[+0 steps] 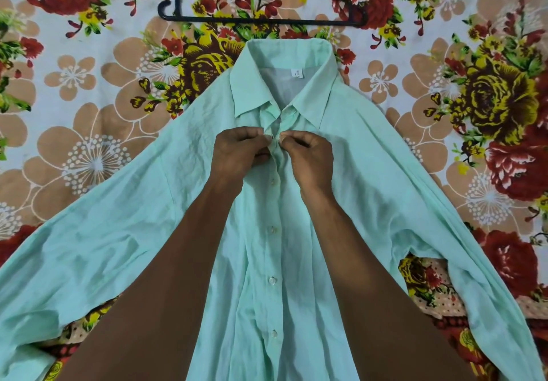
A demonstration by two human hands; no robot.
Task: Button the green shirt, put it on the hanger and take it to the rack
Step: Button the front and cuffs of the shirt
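Left hand [237,150] and right hand [308,155] over green shirt [370,173], fingers curled (knuckles up), pinching placket below collar

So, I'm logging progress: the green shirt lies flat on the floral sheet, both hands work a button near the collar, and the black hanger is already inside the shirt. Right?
Not quite. The head view shows the black hanger lying bare on the floral sheet above the collar, not inside the green shirt. Left hand and right hand do pinch the placket there.
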